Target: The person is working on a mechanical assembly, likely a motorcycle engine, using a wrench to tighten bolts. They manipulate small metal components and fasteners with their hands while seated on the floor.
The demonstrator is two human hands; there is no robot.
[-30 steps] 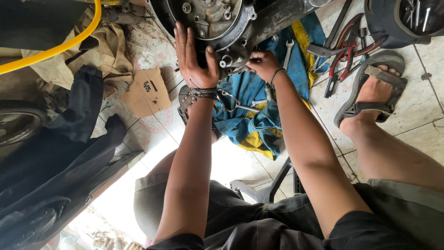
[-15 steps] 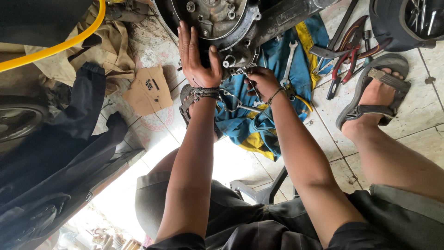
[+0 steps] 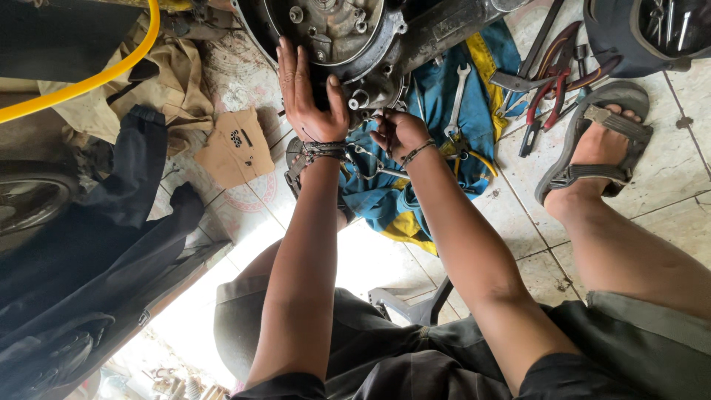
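bare forearms, a dark braided bracelet point(image 3: 324, 151) on each wrist (thinner on the right), grey strapped sandal point(image 3: 592, 148), dark shorts.

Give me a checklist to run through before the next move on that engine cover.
1. Left hand flat on the engine cover, bracing it: ok.
2. Right hand at the cover's lower edge: ok; what its fingers grip: cannot tell.
3. Spanner on the blue cloth near the right hand: ok.
4. Pliers lying loose beside the sandalled foot: not ok.
5. Cover bolts tight or slack: cannot tell.
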